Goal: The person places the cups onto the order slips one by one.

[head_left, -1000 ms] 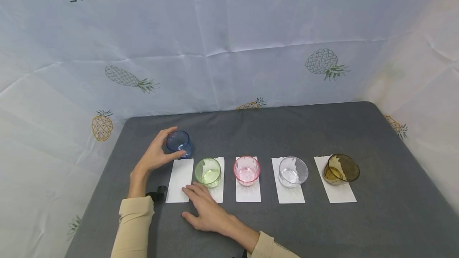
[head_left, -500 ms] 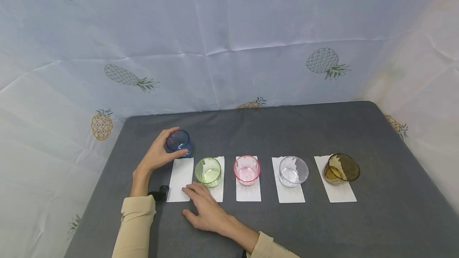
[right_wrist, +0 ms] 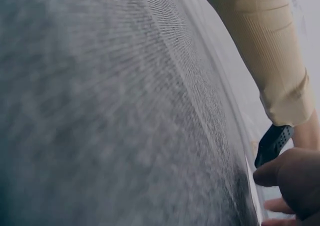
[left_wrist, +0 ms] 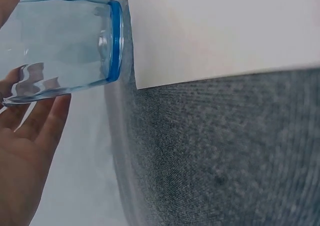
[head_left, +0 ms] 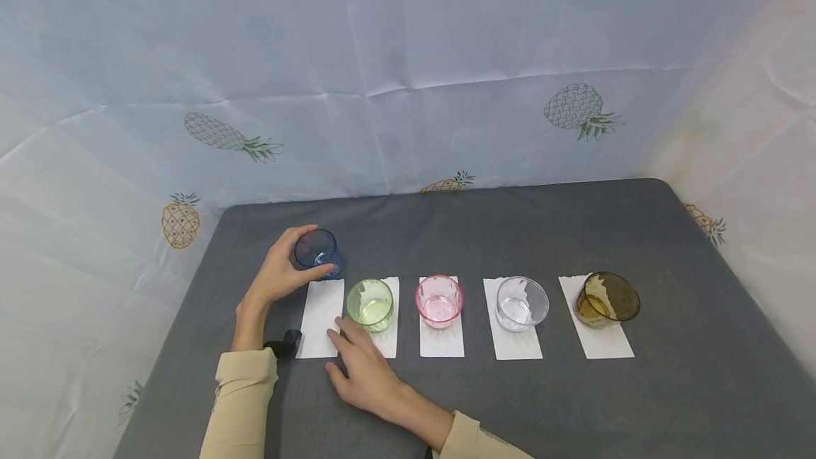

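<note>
My left hand (head_left: pixel 278 269) grips a blue-tinted drinking glass (head_left: pixel 315 249) at the far left, thumb on the near side and fingers behind. The glass is just beyond a white paper strip (head_left: pixel 321 321). In the left wrist view, the glass (left_wrist: pixel 65 44) shows a thick blue base; whether it touches the table I cannot tell. Bare-palmed, my right hand (head_left: pixel 370 375) lies with fingers extended toward that strip, just in front of a green glass (head_left: pixel 370 305). Its fingertips partly cover a second paper strip (head_left: pixel 387 346) under the green glass. Nothing is in it.
To the right stand a pink glass (head_left: pixel 439 302), a clear glass (head_left: pixel 521 304) and an amber-brown glass (head_left: pixel 606 300), each on its own white strip. A grey cloth (head_left: pixel 484 232) covers the table. A pineapple-print curtain (head_left: pixel 395 34) hangs behind it.
My right hand's fingers have lifted and spread slightly, and the hand has shifted a little. My left hand keeps hold of the blue glass almost in place.
</note>
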Demonstrator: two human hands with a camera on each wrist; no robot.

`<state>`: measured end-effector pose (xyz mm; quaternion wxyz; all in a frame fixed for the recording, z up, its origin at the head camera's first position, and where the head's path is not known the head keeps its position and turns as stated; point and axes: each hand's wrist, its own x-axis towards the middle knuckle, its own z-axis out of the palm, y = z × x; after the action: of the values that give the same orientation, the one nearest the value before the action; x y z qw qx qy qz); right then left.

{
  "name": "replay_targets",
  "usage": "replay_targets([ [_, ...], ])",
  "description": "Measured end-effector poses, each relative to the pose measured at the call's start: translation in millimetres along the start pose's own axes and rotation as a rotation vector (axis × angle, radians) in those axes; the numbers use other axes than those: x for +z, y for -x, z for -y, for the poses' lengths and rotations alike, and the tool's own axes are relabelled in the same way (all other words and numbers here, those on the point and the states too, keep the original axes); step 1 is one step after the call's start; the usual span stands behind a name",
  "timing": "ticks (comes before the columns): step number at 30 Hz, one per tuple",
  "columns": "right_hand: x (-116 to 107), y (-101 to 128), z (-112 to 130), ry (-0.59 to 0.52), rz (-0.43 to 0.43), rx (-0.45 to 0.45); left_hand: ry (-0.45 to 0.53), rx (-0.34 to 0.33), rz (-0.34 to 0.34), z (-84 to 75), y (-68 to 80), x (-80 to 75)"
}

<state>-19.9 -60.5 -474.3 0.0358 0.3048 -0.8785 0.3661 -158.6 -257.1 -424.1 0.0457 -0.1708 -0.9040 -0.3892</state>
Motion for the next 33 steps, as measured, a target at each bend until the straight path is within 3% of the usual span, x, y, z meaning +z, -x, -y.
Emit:
replay_targets([
  [6,4,-5,2,0.084,-0.046,0.018,0.007,0.008,-0.005,-3.3,2.4,-2.4],
  [20,8,-7,6,0.153,-0.103,0.002,0.004,0.014,-0.007,-4.9,6.8,-4.1],
  [33,7,-8,12,0.192,-0.09,0.081,0.006,0.016,-0.005,-7.8,8.6,-5.2],
])
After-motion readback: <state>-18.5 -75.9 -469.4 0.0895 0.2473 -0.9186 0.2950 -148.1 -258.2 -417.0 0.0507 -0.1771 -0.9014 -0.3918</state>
